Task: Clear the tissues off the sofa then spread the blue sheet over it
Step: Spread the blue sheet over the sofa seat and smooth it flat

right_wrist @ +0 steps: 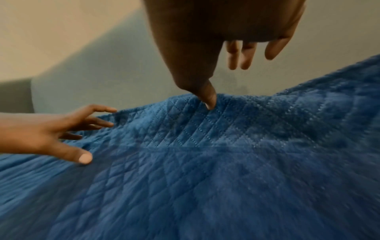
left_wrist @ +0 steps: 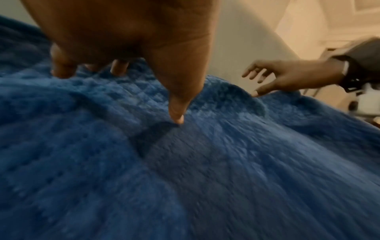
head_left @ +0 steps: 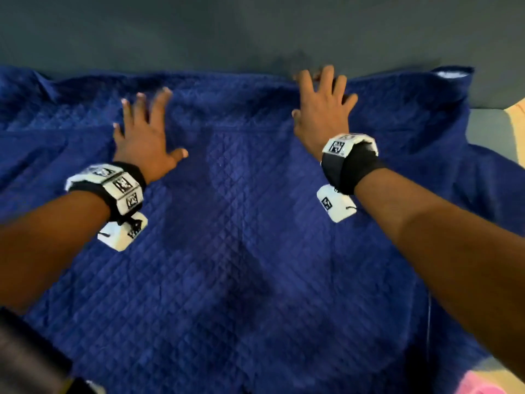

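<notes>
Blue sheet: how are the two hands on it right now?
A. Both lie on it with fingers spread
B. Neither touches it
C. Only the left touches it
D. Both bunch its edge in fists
A: the left hand and right hand lie with fingers spread on the blue sheet near its far edge.

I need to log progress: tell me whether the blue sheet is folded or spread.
Spread. The blue sheet lies open across the seat, its far edge rumpled against the sofa back; both hands rest on it with fingers splayed.
</notes>
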